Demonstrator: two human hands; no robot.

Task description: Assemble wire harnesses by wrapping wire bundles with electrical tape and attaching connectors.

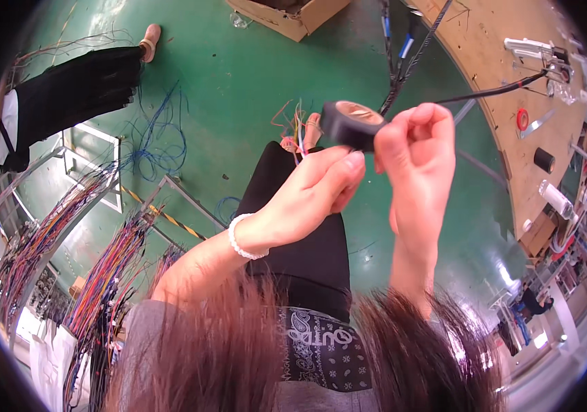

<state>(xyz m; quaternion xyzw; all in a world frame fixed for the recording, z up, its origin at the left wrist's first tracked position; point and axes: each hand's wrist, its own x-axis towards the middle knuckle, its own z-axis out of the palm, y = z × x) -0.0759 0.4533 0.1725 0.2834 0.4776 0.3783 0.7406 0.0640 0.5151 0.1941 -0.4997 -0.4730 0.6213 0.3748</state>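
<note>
My right hand [420, 152] grips a roll of black tape [340, 129], its brown cardboard core facing up. Just left of it, my left hand [313, 187] is closed, with the thumb pressed against the curled fingers. Thin multicoloured wires [298, 130] stick out past the back of this hand and seem to be held in it; the grip itself is hidden. The two hands almost meet beneath the roll. Behind the tape, a black wrapped cable harness [394, 88] runs up and away, and one branch [492, 92] stretches right to the board.
A wooden board [489, 51] curves along the right, carrying clamps, a red tape roll [522, 119] and a black roll [544, 160]. Bundles of coloured wires [111, 264] hang on racks at left. Blue wires [159, 141] lie on the floor. Another person's leg [81, 86] is upper left; a cardboard box [293, 20] stands ahead.
</note>
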